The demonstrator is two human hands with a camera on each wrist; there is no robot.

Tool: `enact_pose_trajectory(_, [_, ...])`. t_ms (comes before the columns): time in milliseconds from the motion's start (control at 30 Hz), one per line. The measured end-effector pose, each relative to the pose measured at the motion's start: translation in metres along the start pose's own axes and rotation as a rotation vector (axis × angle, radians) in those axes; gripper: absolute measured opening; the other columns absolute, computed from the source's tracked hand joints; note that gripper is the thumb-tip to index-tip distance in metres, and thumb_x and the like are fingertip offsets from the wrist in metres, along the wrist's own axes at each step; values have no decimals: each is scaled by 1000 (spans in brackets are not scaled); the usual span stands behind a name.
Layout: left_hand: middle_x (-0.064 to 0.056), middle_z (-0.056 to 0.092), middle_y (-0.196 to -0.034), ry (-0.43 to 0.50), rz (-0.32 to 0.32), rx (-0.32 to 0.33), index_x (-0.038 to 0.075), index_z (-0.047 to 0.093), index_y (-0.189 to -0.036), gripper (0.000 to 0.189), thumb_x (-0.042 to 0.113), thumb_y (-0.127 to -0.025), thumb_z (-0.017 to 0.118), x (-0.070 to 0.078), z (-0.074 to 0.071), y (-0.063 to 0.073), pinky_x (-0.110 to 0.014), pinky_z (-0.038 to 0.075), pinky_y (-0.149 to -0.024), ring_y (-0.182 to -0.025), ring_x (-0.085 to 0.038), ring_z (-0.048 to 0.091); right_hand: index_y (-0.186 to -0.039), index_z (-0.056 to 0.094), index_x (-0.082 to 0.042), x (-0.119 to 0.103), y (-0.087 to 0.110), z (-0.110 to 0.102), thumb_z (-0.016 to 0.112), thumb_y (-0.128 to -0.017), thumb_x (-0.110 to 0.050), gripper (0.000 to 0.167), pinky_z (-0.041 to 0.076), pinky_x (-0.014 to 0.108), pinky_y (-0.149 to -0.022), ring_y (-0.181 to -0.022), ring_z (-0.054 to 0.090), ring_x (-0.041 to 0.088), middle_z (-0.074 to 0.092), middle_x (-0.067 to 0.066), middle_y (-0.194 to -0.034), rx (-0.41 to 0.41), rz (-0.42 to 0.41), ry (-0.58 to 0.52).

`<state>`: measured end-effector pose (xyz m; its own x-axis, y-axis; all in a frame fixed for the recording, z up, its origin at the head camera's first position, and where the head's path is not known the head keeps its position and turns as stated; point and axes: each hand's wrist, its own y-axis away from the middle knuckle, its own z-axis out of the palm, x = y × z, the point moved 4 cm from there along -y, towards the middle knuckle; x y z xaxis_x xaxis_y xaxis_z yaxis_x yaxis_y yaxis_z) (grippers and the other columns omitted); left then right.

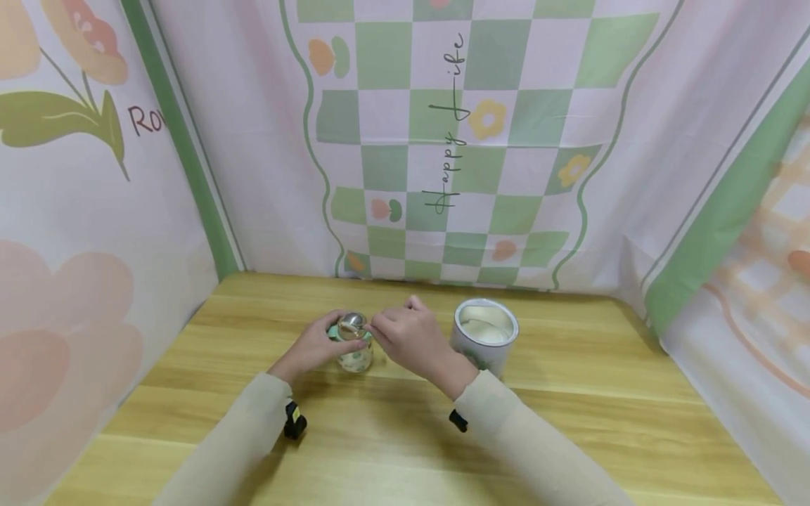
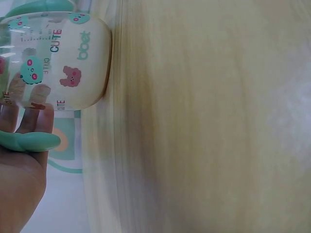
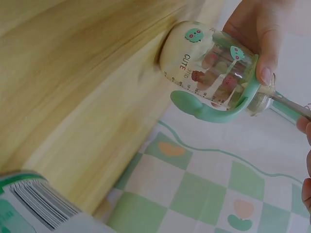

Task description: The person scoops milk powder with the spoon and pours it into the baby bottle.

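Note:
A clear baby bottle (image 1: pixel 356 360) with mint-green handles and printed cartoon figures stands on the table, with pale cream-coloured contents at its bottom. My left hand (image 1: pixel 319 343) holds it near the neck, the thumb in front and fingers behind. My right hand (image 1: pixel 408 339) grips the handle of a metal spoon (image 3: pixel 290 105), whose bowl is at the bottle's open mouth. In the right wrist view the bottle (image 3: pixel 209 68) shows cream-coloured contents, and the left thumb lies against its neck. Only the fingertips of the right hand (image 3: pixel 306 160) appear there.
An open white can (image 1: pixel 500 355) of pale powder stands to the right, beside the right wrist; its barcode label (image 3: pixel 41 206) shows in the right wrist view. The wooden table (image 1: pixel 569 422) meets a patterned cloth (image 1: pixel 487 161) at the back.

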<state>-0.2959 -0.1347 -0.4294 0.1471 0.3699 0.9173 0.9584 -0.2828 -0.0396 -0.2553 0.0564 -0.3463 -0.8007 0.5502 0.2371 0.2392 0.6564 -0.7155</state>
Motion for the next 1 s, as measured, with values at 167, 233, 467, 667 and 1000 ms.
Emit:
enact_pose_trajectory(167, [2,66,-116,5,-4,4,28,57,-135,68,51,-77,85,1,0,0,-46,49,-93,-104,-21,63,-85,70,-13,-2,-1,-3,79,-89,-21,12,32,29,-59,-51,49,7,64,-6,-66,-15,-45,32])
enact_pose_trajectory(233, [2,66,-117,6,-5,7,28,57,-135,68,51,-77,85,1,0,0,-47,49,-95,-105,-21,62,-85,71,-12,-3,-1,-3,79,-88,-21,13,32,29,-60,-51,51,7,65,-5,-67,-23,-57,36])
enact_pose_trajectory(467, [2,65,-120,-7,-5,12,26,57,-135,69,49,-77,85,2,0,0,-52,46,-99,-111,-22,60,-83,68,-14,-6,-1,-4,78,-88,-16,12,36,27,-60,-55,55,6,70,-5,-71,-23,-128,83])
enact_pose_trajectory(667, [-1,65,-122,0,12,-2,21,55,-139,68,43,-81,84,4,0,2,-54,44,-100,-113,-25,59,-85,66,-14,-8,-1,-5,78,-90,-21,14,40,27,-63,-65,65,7,72,-6,-75,-61,-163,107])
enact_pose_trajectory(1000, [-1,65,-121,5,21,6,21,54,-141,73,44,-79,85,-2,-1,-2,-52,45,-100,-110,-23,61,-83,66,-16,-10,1,-5,76,-92,-23,15,42,28,-65,-67,67,8,71,-7,-75,-75,-220,161])
